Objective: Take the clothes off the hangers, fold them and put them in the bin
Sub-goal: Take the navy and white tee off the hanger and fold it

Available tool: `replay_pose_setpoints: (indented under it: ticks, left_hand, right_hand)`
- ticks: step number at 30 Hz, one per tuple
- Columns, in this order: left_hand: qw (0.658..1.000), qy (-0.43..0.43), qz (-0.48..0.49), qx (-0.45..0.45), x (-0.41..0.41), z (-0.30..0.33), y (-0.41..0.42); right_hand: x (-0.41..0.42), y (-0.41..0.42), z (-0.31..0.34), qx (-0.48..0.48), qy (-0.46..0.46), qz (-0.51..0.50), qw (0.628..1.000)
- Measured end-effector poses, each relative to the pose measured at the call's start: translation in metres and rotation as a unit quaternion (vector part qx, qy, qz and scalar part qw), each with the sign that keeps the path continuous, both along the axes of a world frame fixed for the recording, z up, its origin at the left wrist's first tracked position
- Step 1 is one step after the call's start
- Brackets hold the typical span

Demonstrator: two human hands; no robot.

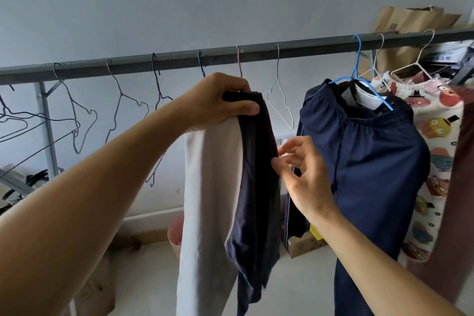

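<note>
Your left hand (225, 102) is gripping the top edge of a dark navy garment (256, 182), thumb curled over the fabric, with a white garment (210, 192) draping from the same hand beside it. Your right hand (300, 169) is reaching in from the right, fingers loosely spread, its fingertips touching the navy garment's side edge. Just beyond, navy trousers (369, 161) are hanging on a blue hanger (359, 69) from the grey rail (179, 59), next to a cartoon-print garment (433, 141). Bare wire hangers (123, 100) are hanging along the rail's left stretch.
</note>
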State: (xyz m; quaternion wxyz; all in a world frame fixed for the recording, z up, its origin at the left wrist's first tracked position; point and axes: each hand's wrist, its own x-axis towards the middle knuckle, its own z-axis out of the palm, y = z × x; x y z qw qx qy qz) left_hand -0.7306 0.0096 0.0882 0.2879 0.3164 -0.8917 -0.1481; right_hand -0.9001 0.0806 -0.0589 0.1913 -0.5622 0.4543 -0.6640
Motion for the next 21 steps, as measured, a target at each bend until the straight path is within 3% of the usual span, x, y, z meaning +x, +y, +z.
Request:
replay_pose_setpoints:
  ticks: [5, 10, 16, 21]
  left_hand:
    - [1.0, 0.003, -0.01, 0.004, 0.005, 0.003, -0.001]
    - [1.0, -0.009, -0.021, 0.002, 0.007, 0.004, -0.002]
    - [0.999, -0.025, -0.016, -0.043, 0.001, 0.004, -0.006]
    - [0.996, -0.033, -0.02, -0.076, -0.004, 0.006, -0.008]
  right_hand:
    - [0.006, -0.003, 0.008, 0.02, 0.033, 0.051, 0.998]
    - [0.007, -0.005, 0.017, 0.003, 0.005, 0.099, 0.995]
    - [0.008, -0.005, 0.023, -0.033, -0.023, 0.078, 0.996]
    - [0.003, -0.01, 0.021, 0.094, 0.023, 0.156, 0.983]
